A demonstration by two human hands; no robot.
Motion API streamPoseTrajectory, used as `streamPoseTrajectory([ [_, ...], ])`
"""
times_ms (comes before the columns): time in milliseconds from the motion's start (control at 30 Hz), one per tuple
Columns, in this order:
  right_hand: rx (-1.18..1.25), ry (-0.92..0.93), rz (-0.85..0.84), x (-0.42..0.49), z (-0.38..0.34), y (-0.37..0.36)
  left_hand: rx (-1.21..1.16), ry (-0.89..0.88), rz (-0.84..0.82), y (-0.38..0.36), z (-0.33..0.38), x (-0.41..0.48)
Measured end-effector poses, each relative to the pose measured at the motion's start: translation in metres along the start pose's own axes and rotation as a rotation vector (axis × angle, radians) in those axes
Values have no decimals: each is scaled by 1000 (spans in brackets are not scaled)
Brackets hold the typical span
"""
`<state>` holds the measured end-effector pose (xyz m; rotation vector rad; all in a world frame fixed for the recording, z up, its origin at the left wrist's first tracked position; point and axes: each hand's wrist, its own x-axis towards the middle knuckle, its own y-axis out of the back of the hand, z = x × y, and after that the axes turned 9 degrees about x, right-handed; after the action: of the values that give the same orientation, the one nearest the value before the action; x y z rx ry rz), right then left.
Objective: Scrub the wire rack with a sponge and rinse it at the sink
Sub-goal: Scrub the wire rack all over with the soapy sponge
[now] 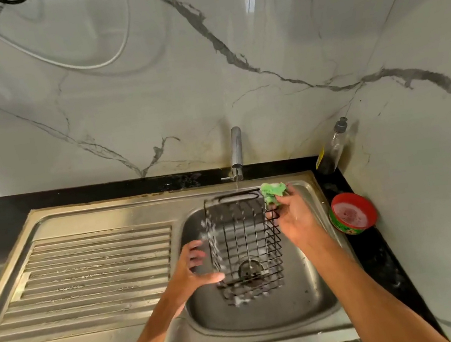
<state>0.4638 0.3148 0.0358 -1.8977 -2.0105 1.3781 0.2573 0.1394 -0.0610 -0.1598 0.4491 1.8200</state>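
A black wire rack (243,243) with soap foam on its wires hangs over the steel sink basin (308,286), under a thin stream from the tap (236,148). My left hand (196,269) grips the rack's left side, thumb at its lower edge. My right hand (294,216) is at the rack's upper right corner and holds a green sponge (272,192) in its fingers; its thumb hooks on the rack's right wires.
A ribbed steel draining board (92,278) lies left of the basin. A red tub of dish soap (352,213) and a clear bottle (333,147) stand on the black counter at the right. Marble wall behind.
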Motion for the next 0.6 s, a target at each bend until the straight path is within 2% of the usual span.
streamPoseTrajectory([
  [67, -148, 21, -48, -8, 10, -8, 12, 22, -82, -13, 6, 10],
  [133, -316, 75, -85, -14, 16, -9, -2, 54, -97, -27, 9, 16],
  [200, -392, 118, -108, -14, 15, -7, -41, 54, -42, -38, 10, 21],
  [467, -445, 229, -168, -5, -16, 11, -26, -169, 187, -60, 36, 38],
  [533, -606, 313, -149, 0, -20, 18, 39, -229, 228, -59, 40, 43],
  [600, -904, 512, -75, 3, -17, 20, 101, -283, 256, -58, 43, 45],
])
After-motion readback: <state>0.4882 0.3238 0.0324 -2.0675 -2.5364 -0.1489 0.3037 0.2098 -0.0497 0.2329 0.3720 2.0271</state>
